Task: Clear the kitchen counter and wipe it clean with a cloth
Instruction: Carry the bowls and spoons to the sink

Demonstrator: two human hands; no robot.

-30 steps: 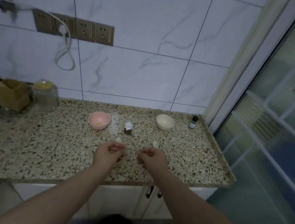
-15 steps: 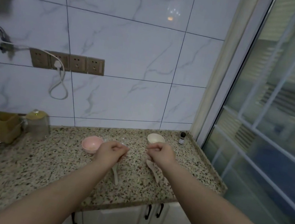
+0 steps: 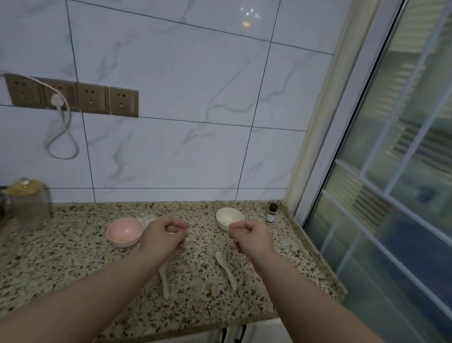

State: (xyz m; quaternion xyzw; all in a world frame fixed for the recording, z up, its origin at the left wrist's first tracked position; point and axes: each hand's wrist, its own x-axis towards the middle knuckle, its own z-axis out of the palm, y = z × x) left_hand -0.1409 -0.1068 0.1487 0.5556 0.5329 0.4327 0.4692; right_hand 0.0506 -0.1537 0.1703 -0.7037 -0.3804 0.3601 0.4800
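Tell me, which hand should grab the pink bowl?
The left hand, probably. It hovers right beside the pink bowl, nearly touching its rim. The right hand is farther off, next to the white bowl.

Both hands, the left hand point(image 3: 162, 235) and the right hand point(image 3: 252, 238), hover with curled fingers over the speckled counter point(image 3: 60, 260) between a pink bowl point(image 3: 124, 231), a cream bowl point(image 3: 227, 217) and two spoons.

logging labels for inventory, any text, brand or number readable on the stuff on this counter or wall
None can be read.
small dark bottle: pale label, print too small and blurred.
glass jar: no text visible.
wall sockets: no markings legible.
pink bowl, cream bowl: plain.
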